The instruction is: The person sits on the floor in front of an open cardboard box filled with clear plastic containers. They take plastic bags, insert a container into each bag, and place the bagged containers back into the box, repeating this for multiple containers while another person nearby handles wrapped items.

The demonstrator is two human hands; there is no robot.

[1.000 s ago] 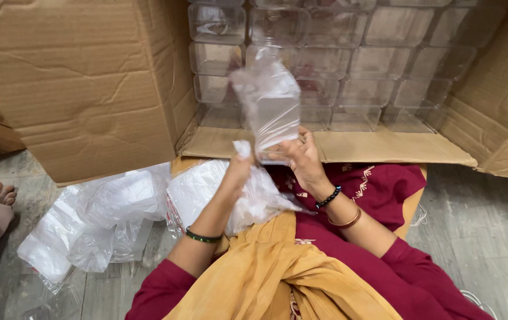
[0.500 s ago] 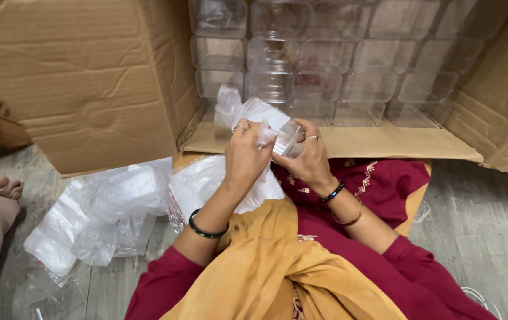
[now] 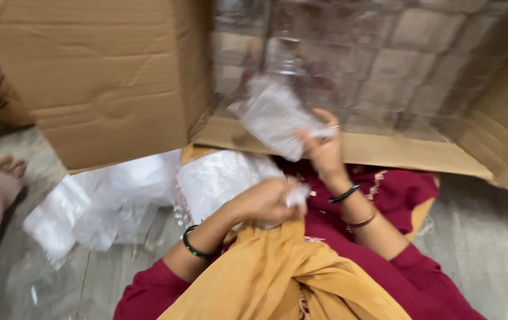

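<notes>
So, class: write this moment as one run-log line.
right hand: holds crumpled clear plastic bag raised | left hand: grips stack of clear plastic bags on lap | behind: open brown cardboard box

The right hand (image 3: pixel 324 155) grips a thin plastic bag (image 3: pixel 276 117), clear and glossy, creased all over. The left hand (image 3: pixel 264 200) closes on a pile of bags (image 3: pixel 221 176) of the same crinkled, shiny film. More film lies as loose wrappers (image 3: pixel 97 204) on the floor (image 3: pixel 491 237), which looks like pale, matt stone (blur hides its grain). The box (image 3: pixel 106 77) is brown corrugated cardboard, dull and dented. Inside it, clear containers (image 3: pixel 396 65) look like smooth, glossy plastic. The clothes are soft, matt cloth.
</notes>
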